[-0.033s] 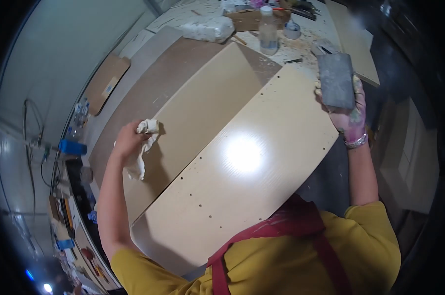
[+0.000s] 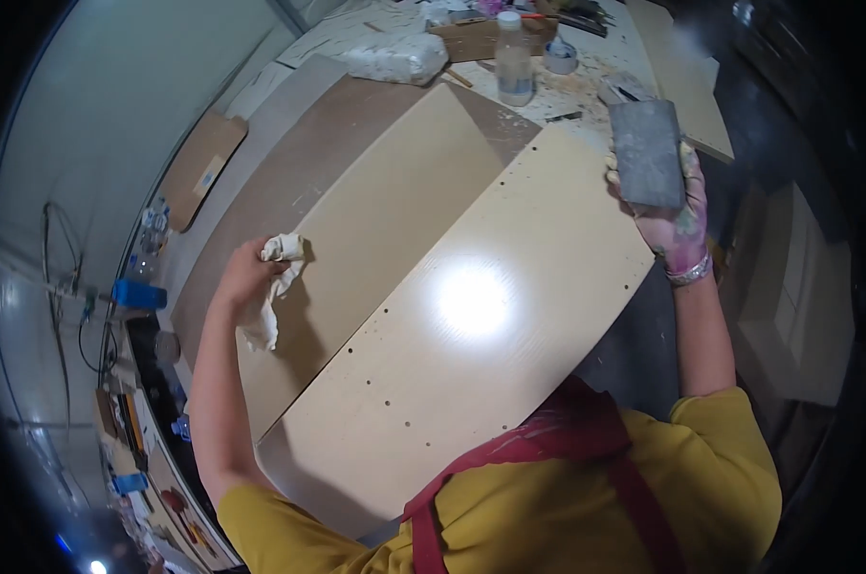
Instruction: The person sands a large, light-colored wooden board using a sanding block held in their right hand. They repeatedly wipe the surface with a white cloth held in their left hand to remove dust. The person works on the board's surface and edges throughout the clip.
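A crumpled cream cloth (image 2: 282, 251) is gripped in my bare left hand (image 2: 244, 275), its loose end hanging down. That hand is at the left edge of a pale wooden piece made of two boards. The nearer board (image 2: 538, 239) has small drilled holes along its edges and a bright glare on its face. The farther board (image 2: 394, 182) meets it along a dark seam. At the right end, my right hand (image 2: 679, 234), in a pink-stained glove, holds a grey rectangular sanding block (image 2: 647, 153). Its fingers wrap around the block's sides, and the palm is behind it.
A brown board (image 2: 261, 182) lies under the wooden piece. On the cluttered bench at the back are a plastic-wrapped bundle (image 2: 397, 59), a clear bottle with a white cap (image 2: 514, 72) and a small tub (image 2: 560, 59). Boxes (image 2: 796, 297) stand at the right.
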Action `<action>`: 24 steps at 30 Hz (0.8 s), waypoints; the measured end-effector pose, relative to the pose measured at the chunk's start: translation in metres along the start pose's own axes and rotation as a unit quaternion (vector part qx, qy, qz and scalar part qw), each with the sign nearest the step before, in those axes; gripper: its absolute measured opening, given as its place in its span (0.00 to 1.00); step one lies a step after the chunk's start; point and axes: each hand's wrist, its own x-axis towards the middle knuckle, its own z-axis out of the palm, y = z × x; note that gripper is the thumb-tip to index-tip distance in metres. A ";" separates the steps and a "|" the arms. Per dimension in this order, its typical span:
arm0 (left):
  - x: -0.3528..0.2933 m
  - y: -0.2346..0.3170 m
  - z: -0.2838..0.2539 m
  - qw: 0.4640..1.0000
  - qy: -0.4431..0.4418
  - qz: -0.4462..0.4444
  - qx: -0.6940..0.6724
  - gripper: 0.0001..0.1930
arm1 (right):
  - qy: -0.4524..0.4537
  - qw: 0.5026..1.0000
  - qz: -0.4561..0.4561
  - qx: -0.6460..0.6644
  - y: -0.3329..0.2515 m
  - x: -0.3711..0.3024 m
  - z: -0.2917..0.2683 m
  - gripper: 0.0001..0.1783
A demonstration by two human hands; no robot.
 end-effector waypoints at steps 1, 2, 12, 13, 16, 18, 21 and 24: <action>0.015 -0.003 0.001 0.999 -0.024 -0.013 -0.041 0.17 | 0.036 0.999 -0.008 -0.009 -0.002 -0.004 0.005 0.38; 0.030 -0.005 0.006 0.999 -0.024 -0.017 -0.026 0.17 | 0.033 0.999 -0.013 -0.015 -0.004 -0.007 0.003 0.37; 0.119 -0.079 0.077 0.982 0.034 -0.052 -0.180 0.16 | 0.048 0.998 0.001 -0.034 -0.002 -0.001 -0.001 0.26; 0.118 -0.074 0.083 0.976 0.042 -0.057 -0.208 0.17 | 0.057 0.997 -0.020 -0.050 -0.001 -0.002 0.001 0.28; 0.103 -0.026 0.086 0.987 0.152 0.010 -0.044 0.17 | 0.016 0.997 -0.051 -0.064 -0.002 0.007 -0.004 0.33; 0.064 0.024 0.061 0.983 0.182 0.027 -0.008 0.19 | -0.087 0.995 -0.040 -0.011 -0.009 0.011 -0.022 0.34; -0.021 0.083 0.011 0.976 0.182 0.090 -0.077 0.20 | -0.144 0.988 -0.054 0.025 -0.040 -0.007 -0.054 0.36; -0.140 0.081 -0.006 0.958 0.230 0.004 -0.170 0.23 | 0.074 0.988 -0.134 -0.035 -0.048 -0.018 -0.047 0.37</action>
